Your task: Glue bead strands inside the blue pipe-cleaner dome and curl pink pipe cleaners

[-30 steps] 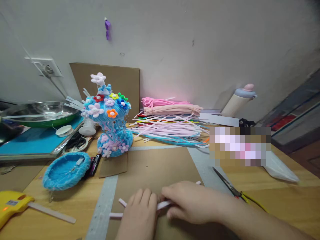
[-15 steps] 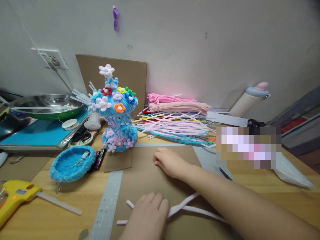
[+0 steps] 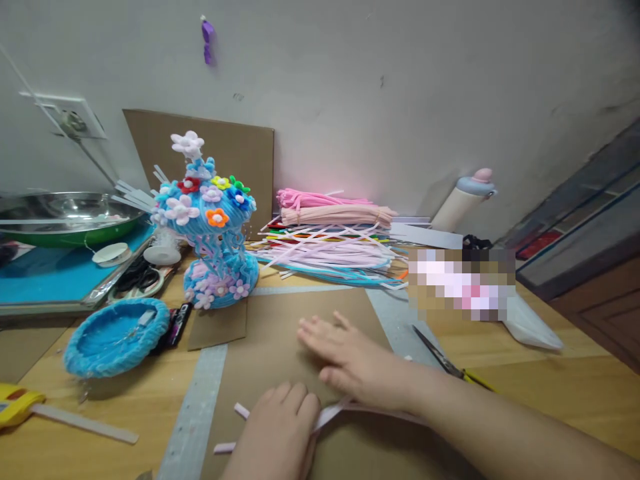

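Observation:
My left hand (image 3: 279, 433) rests low on the brown cardboard sheet (image 3: 285, 327), fingers closed over pale pink strips (image 3: 327, 415) whose ends stick out at its left. My right hand (image 3: 350, 360) lies flat and empty on the cardboard just beyond, fingers spread, its wrist over the strips. A blue pipe-cleaner figure (image 3: 213, 230) covered in small flowers stands at the back left of the cardboard. A blue woven dish (image 3: 116, 337) sits to its left front.
A pile of pink and coloured strips (image 3: 335, 250) lies by the wall. Scissors (image 3: 443, 360) lie right of my right hand. A yellow glue gun (image 3: 15, 403) is at the left edge, a steel bowl (image 3: 65, 217) on a blue tray behind, a bottle (image 3: 463, 200) back right.
My right hand let go of the strips, reached forward over the cardboard, then drew back a little and now lies flat. My left hand stayed on the strips. The view shifted slightly.

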Available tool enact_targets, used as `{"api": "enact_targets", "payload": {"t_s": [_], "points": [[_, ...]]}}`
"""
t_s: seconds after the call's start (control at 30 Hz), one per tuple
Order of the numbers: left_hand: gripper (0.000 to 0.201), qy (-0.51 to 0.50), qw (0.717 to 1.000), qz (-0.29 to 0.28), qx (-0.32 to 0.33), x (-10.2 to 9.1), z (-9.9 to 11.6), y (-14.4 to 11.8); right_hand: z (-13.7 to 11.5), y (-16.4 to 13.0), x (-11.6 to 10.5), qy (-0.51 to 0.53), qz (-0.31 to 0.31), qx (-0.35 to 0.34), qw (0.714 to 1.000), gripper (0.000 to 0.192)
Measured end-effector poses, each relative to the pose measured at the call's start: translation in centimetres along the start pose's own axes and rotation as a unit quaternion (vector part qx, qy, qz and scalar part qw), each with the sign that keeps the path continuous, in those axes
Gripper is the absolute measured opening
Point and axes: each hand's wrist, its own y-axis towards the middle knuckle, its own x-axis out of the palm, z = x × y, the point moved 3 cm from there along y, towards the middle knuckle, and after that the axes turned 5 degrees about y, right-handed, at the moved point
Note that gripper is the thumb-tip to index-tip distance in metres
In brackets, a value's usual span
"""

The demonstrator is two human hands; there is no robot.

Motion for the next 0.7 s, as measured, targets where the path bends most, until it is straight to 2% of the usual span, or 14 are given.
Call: {"api": "enact_targets", "payload": {"t_s": [0.03,0.1,0.17,0.2,0.27,0.3,0.37,0.4,0.43,0.47,0.5,0.7], "points": [[0.020,-0.001,1.000,0.010,-0.003,0.0,0.0,0.0,-0.4,0.6,0.4,0.004,-0.016,-0.022,1.000,0.061],[0.020,-0.001,1.000,0.017,-0.006,0.0,-0.1,-0.1,0.6,1.3,0.8,-0.004,-0.017,-0.010,1.000,0.057],[0.019,0.003,1.000,0.011,-0.006,0.0,-0.1,-0.2,2.9,1.2,0.4,-0.042,0.048,0.090,0.994,0.060],[0.018,0.005,1.000,0.006,-0.004,-0.1,-0.1,-0.2,3.8,0.8,0.2,-0.054,0.070,0.119,0.989,0.061],[0.018,0.006,1.000,-0.001,-0.002,-0.2,-0.1,-0.2,4.7,0.0,0.2,-0.069,0.086,0.130,0.985,0.061],[0.017,0.005,1.000,-0.005,-0.002,-0.2,-0.1,-0.2,4.6,-0.3,0.5,-0.069,0.070,0.104,0.990,0.061],[0.016,0.001,1.000,-0.013,-0.003,-0.3,0.0,-0.1,3.8,-0.8,1.1,-0.080,-0.005,-0.025,0.996,0.056],[0.016,-0.001,1.000,-0.017,-0.002,-0.3,0.0,-0.1,3.8,-0.9,1.0,-0.103,-0.014,-0.056,0.993,0.053],[0.016,-0.004,1.000,-0.021,0.000,-0.3,0.0,-0.1,4.2,-0.9,0.3,-0.141,0.023,-0.026,0.989,0.049],[0.016,-0.007,1.000,-0.025,0.002,-0.3,0.0,0.0,5.0,-0.8,-0.8,-0.186,0.090,0.039,0.978,0.044],[0.016,-0.008,1.000,-0.026,0.002,-0.3,-0.1,0.0,5.9,-0.5,-1.9,-0.201,0.129,0.080,0.968,0.045],[0.017,0.003,1.000,-0.007,0.010,-0.3,-0.3,0.0,10.4,4.1,-8.4,-0.204,0.224,0.146,0.942,0.046]]}}
